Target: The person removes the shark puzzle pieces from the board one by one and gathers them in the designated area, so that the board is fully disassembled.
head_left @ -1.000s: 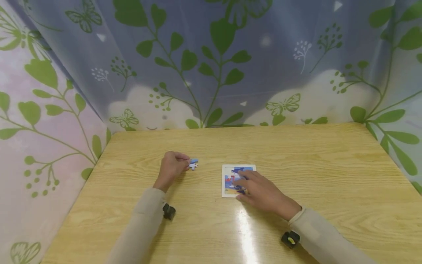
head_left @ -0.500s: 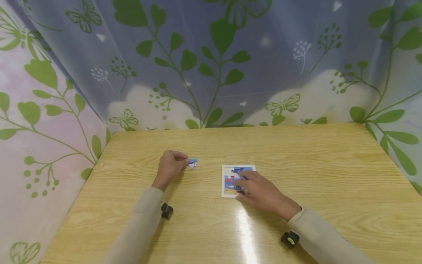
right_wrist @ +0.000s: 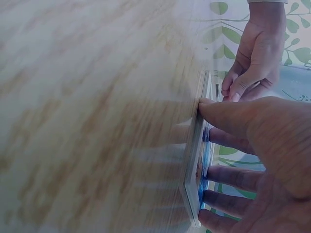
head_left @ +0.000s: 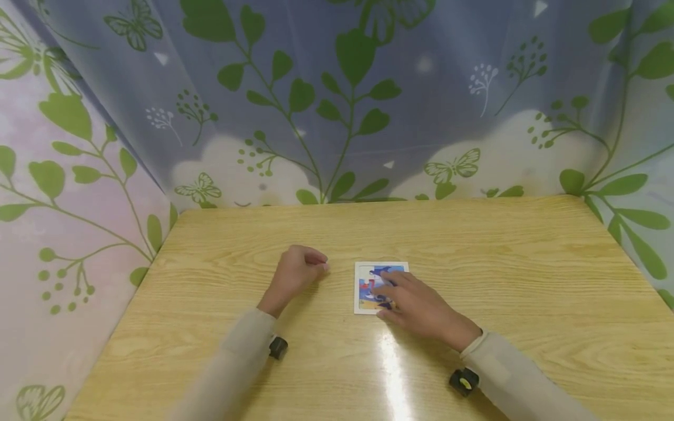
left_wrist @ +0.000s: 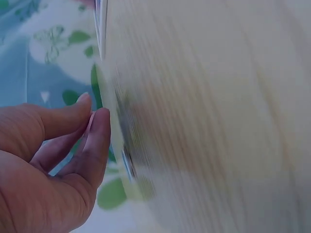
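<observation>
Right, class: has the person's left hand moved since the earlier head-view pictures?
Yes: in the head view, the left hand has shifted rightward, closer to the puzzle board, which has stayed in place.

The right fingers (head_left: 387, 291) hide part of the framed jigsaw puzzle (head_left: 365, 297).

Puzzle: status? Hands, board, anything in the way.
Left hand pinched, apart from the puzzle; can't tell if it holds anything. Right hand on the puzzle. In the way: right hand hides its right side.
</observation>
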Tool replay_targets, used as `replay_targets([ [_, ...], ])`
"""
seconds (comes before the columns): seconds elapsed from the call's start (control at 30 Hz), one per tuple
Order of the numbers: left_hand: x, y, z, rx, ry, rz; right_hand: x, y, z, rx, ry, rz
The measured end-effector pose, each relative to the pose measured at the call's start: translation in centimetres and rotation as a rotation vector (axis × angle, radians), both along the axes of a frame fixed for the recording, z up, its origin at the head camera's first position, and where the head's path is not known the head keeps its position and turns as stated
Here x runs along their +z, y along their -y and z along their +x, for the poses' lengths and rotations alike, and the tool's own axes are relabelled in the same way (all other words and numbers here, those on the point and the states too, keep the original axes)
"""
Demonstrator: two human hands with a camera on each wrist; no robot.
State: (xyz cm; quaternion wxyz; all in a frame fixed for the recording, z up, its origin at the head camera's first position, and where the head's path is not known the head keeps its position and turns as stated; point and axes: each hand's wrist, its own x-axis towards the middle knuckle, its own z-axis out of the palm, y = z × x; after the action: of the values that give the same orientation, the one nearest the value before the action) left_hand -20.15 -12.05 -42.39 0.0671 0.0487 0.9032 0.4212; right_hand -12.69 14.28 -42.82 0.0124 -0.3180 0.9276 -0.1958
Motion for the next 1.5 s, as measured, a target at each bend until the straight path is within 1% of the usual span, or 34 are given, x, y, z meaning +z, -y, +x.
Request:
replay_targets([
  [0.17, 0.2, -2.0, 0.7, -0.134, -0.028, -0.051, 0.1, 0.0, 0.0, -0.004, -0.004, 0.005],
  [0.27, 0.1, -2.9, 0.9, -0.202, -0.041, -0.050, 0.0, 0.1, -0.1, -0.008, -0.006, 0.007],
  [0.43, -0.2, -4.1, 1.1, -0.264, -0.022, -0.037, 0.0, 0.0, -0.1, -0.011, -0.004, 0.010],
  [0.53, -0.2, -4.6, 1.3, -0.290, 0.000, -0.048, 0.0, 0.0, -0.1, -0.013, 0.009, 0.005],
  [0.63, -0.2, -5.0, 1.5, -0.304, 0.016, -0.061, 0.0, 0.0, -0.1, -0.014, 0.019, 0.006],
  [0.77, -0.3, -5.2, 1.7, -0.299, 0.033, -0.070, -0.2, -0.2, 0.0, -0.004, 0.017, 0.013],
  [0.97, -0.3, -5.4, 1.7, -0.286, 0.031, -0.089, -0.5, -0.6, 0.1, 0.024, 0.012, 0.021],
  [1.17, -0.3, -5.5, 1.6, -0.270, 0.031, -0.104, -0.1, -1.0, 0.5, 0.045, 0.017, 0.023],
  [1.4, -0.3, -5.5, 1.5, -0.272, 0.053, -0.073, 0.4, -1.2, 0.5, 0.065, 0.047, 0.012],
  [1.5, -0.3, -5.5, 1.5, -0.276, 0.046, -0.068, 0.3, -1.2, 0.5, 0.066, 0.051, 0.013],
])
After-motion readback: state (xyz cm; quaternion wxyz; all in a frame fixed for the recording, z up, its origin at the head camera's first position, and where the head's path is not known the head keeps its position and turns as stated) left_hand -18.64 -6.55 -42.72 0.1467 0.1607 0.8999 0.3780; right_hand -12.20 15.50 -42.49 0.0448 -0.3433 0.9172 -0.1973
